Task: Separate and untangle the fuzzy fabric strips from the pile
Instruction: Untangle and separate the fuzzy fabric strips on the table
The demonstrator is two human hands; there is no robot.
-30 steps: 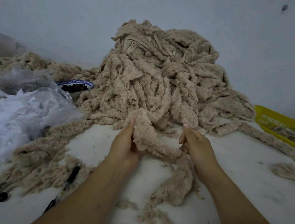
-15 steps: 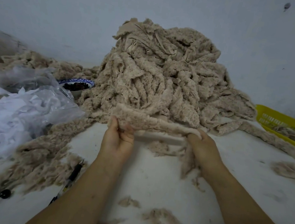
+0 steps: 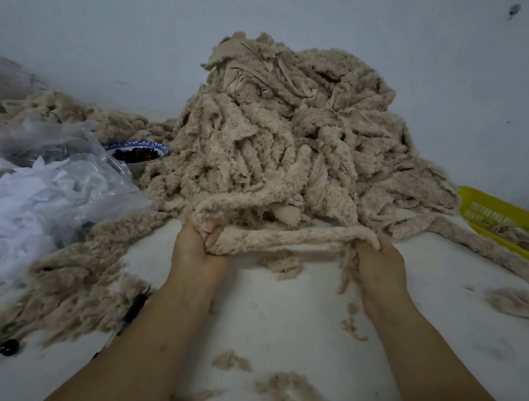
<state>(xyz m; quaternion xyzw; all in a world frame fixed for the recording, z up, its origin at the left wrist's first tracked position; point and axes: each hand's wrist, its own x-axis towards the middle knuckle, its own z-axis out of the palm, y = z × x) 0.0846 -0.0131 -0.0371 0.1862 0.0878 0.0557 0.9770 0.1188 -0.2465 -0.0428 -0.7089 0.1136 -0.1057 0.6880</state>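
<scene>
The left hand gripped one end of a beige fuzzy fabric strip in curled fingers, and the right hand clutched the other end, the strip stretched between them. Just beyond both hands rose the tangled pile of strips. Left of the left hand lay a clear plastic bag of white scraps, and far right of the right hand sat a yellow basket.

Left hand and right hand grip a fuzzy strip stretched between them before the pile on the desk.

From my feed: left hand and right hand bare, left forearm and right forearm bare to frame edge, short nails on left.
</scene>
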